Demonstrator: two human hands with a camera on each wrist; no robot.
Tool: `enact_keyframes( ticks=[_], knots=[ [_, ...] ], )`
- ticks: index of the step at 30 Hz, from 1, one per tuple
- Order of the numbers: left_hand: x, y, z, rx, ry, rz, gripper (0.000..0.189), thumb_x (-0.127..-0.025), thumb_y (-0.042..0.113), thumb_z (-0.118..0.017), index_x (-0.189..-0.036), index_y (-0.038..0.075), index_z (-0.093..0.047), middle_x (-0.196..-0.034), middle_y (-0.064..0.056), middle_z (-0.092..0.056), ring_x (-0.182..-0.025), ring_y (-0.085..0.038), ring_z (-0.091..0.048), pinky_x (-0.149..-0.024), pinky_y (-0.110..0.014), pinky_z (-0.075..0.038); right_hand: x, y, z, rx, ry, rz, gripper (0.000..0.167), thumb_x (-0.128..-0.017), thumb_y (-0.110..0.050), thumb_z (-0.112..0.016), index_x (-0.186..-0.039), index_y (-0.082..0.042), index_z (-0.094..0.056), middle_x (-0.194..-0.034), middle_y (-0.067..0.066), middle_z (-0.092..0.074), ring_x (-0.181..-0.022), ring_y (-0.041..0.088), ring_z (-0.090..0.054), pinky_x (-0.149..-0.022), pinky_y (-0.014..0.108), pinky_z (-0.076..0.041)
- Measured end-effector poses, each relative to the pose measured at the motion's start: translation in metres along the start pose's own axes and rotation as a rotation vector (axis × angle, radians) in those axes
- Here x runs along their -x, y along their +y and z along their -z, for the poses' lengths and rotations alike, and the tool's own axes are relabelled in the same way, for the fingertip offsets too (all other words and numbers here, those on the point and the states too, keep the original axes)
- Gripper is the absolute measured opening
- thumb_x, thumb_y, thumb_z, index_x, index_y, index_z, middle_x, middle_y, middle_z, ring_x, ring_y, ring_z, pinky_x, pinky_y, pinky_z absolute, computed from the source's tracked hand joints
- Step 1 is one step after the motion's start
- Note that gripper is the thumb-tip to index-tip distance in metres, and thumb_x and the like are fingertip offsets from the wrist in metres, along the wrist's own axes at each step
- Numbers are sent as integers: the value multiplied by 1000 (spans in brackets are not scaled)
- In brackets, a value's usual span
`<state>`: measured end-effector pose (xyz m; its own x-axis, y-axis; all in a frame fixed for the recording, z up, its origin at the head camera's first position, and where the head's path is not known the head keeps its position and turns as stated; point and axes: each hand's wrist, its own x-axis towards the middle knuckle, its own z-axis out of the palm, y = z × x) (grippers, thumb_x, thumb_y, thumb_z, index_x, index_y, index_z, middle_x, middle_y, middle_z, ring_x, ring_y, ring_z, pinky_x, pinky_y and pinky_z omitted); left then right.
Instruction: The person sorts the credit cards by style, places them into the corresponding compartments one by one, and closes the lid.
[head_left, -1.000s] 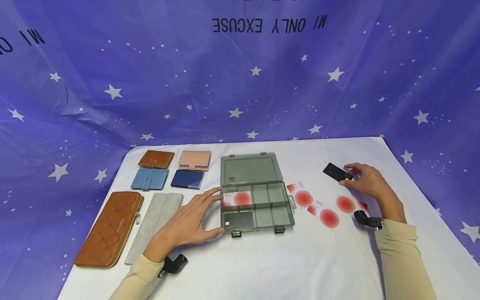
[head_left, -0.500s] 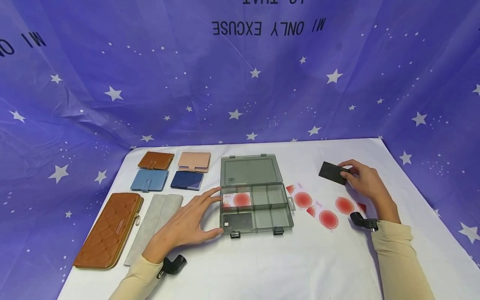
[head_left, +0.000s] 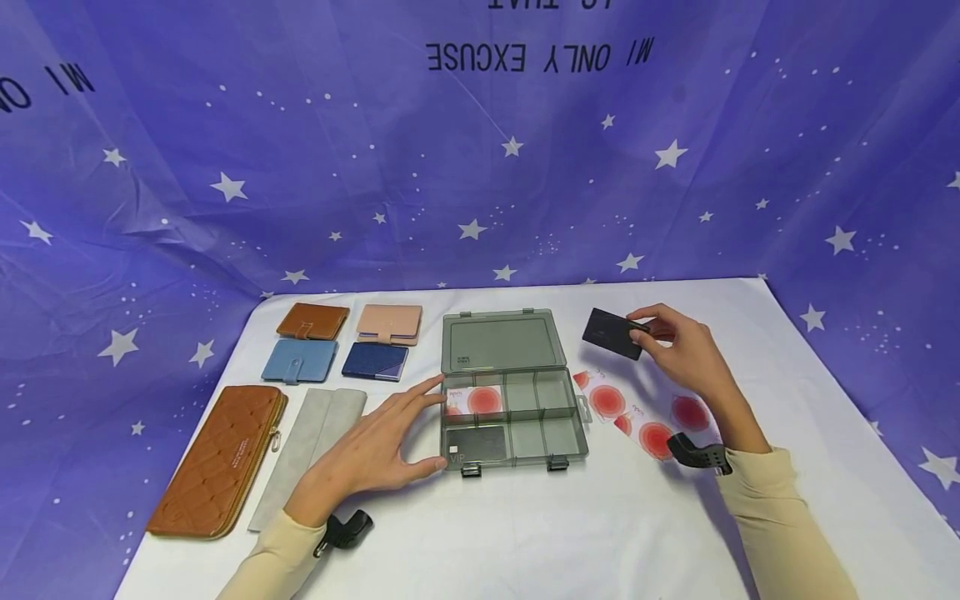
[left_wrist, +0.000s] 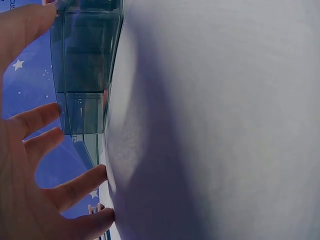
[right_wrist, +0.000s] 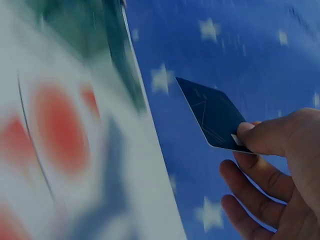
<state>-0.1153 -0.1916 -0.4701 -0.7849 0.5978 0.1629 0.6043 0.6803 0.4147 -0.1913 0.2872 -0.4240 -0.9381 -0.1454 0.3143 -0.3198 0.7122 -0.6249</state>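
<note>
A black card (head_left: 613, 333) is pinched between the thumb and fingers of my right hand (head_left: 682, 346), raised above the table to the right of the box. In the right wrist view the black card (right_wrist: 215, 117) is gripped near one corner. My left hand (head_left: 367, 446) has its fingers spread, with fingertips and thumb at the left side of a grey see-through divided box (head_left: 525, 454). The box's lid (head_left: 501, 343) lies folded back. In its upper left compartment is a red-and-white card (head_left: 474, 400); a dark VIP card (head_left: 480, 443) lies in the lower left one.
Red-and-white cards (head_left: 606, 402) lie right of the box, partly hidden by my right wrist. Small wallets stand at the back left: brown (head_left: 312, 321), pink (head_left: 388, 322), blue (head_left: 298, 360) and navy (head_left: 375, 362). Before them lie a long brown wallet (head_left: 217, 462) and a grey one (head_left: 300, 450).
My right hand has carried the black card leftward toward the box and raised it, turning it flatter to view on the way. The left hand has stayed at the box's side.
</note>
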Motion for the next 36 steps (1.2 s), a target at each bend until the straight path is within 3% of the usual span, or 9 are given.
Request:
enact_keyframes(
  ticks=[4,6,8,14,21,24,29,36],
  knots=[
    [0,0,1,7,-9,3,86,-92,63,-76,-160,18,-49,-177,4,-29,-154,-27,-43,-119,-52,-44,3,-33,-25,-79,-76,60,23,-100,-11,-78,-123,-13,-75,-94,6,-80,-101,38,-79,-89,48,-61],
    [0,-1,2,12,-13,6,85,-92,62,-77,-160,19,-49,-177,5,-29,-154,-26,-43,-119,-53,-44,7,-49,-39,-127,-134,87,22,-101,-11,-77,-122,-13,-75,-95,4,-80,-102,37,-79,-91,56,-60],
    [1,-1,2,19,-17,11,85,-92,61,-77,-161,19,-49,-177,6,-29,-155,-26,-42,-119,-53,-43,12,-63,-53,-170,-193,117,21,-101,-9,-77,-121,-14,-75,-98,2,-80,-100,33,-79,-92,55,-61],
    [1,-2,3,37,-29,15,88,-92,62,-77,-162,19,-48,-177,6,-30,-156,-25,-40,-120,-54,-43,29,-97,-83,-214,-310,172,23,-99,-8,-79,-120,-17,-74,-109,-5,-79,-96,14,-75,-84,35,-63],
    [0,-3,2,43,-38,25,88,-92,63,-77,-163,19,-47,-177,8,-28,-157,-25,-40,-120,-55,-42,45,-115,-103,-214,-382,231,20,-99,-12,-79,-117,-19,-74,-94,-10,-76,-82,3,-70,-74,28,-59],
    [0,-3,2,48,-38,30,89,-92,63,-77,-163,20,-47,-177,9,-27,-157,-26,-40,-120,-55,-42,51,-118,-112,-180,-388,268,19,-99,-13,-79,-116,-19,-74,-90,-11,-75,-78,0,-67,-71,26,-57],
    [0,-3,2,53,-37,36,89,-92,67,-75,-163,21,-46,-177,10,-27,-156,-26,-40,-119,-55,-42,58,-121,-124,-112,-355,301,18,-98,-15,-81,-113,-21,-75,-97,-10,-78,-83,-1,-69,-74,26,-58],
    [0,-3,3,63,-47,42,90,-92,69,-73,-164,22,-46,-177,9,-27,-156,-26,-40,-119,-56,-42,65,-126,-129,134,-242,392,12,-99,-23,-80,-111,-24,-80,-97,-11,-77,-79,4,-70,-68,30,-57]
  ],
)
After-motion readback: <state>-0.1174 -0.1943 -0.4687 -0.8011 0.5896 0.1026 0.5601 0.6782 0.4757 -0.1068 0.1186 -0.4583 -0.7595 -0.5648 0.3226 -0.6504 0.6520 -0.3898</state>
